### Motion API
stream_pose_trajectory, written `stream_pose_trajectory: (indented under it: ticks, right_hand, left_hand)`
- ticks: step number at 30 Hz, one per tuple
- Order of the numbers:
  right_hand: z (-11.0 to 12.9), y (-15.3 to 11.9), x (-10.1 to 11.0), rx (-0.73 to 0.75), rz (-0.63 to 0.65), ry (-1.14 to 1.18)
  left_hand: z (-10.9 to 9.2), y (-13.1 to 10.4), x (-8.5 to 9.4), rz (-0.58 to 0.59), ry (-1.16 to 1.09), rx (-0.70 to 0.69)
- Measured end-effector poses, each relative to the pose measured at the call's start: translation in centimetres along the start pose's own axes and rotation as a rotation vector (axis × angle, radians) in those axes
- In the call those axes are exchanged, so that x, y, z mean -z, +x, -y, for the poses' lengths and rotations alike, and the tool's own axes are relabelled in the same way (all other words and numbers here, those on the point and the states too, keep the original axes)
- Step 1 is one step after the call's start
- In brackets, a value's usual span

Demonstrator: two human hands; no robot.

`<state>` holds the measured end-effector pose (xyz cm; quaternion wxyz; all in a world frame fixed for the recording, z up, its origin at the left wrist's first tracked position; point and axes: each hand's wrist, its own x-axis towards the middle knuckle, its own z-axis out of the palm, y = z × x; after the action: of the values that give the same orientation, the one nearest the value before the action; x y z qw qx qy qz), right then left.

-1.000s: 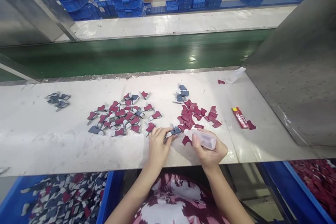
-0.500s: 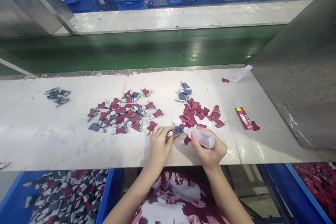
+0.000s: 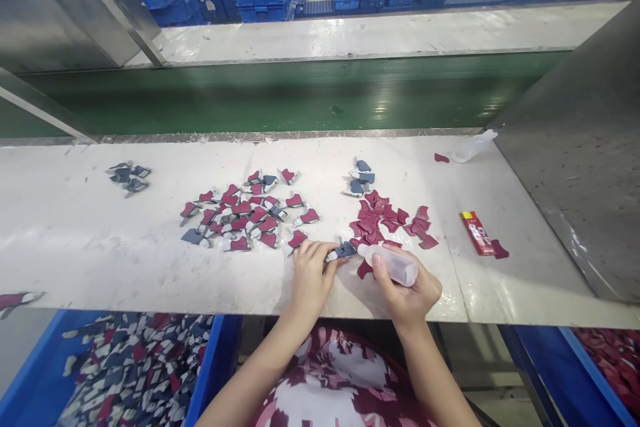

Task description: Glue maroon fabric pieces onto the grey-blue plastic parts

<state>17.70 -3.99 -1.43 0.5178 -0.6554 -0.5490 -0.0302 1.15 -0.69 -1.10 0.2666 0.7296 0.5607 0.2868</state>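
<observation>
The person's left hand (image 3: 311, 275) pinches a small blue-and-grey piece (image 3: 346, 250) near its pale end; it sits at the fingertips and looks light and stiff. The right hand (image 3: 414, 288) is wrapped around a cloudy, see-through plastic bottle (image 3: 396, 265), its tip close to the piece. The bottle looks soft, perhaps slippery; its middle seems best to hold.

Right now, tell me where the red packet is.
In the head view, the red packet lies on the right side of the white table, a maroon piece beside its near end and the right hand to its left.
</observation>
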Motion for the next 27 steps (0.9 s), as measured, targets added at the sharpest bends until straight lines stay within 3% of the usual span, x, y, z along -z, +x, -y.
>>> stream_pose_trajectory:
  ticks: [21,27]
  right_hand:
    - [-0.03,-0.49,0.09,-0.067,-0.066,0.072]
    - [-0.41,-1.03,0.42,-0.171,-0.056,0.069]
  left_hand:
    - [0.10,0.04,-0.20,-0.051,-0.007,-0.045]
    - [0.12,0.00,-0.29,-0.053,0.004,-0.043]
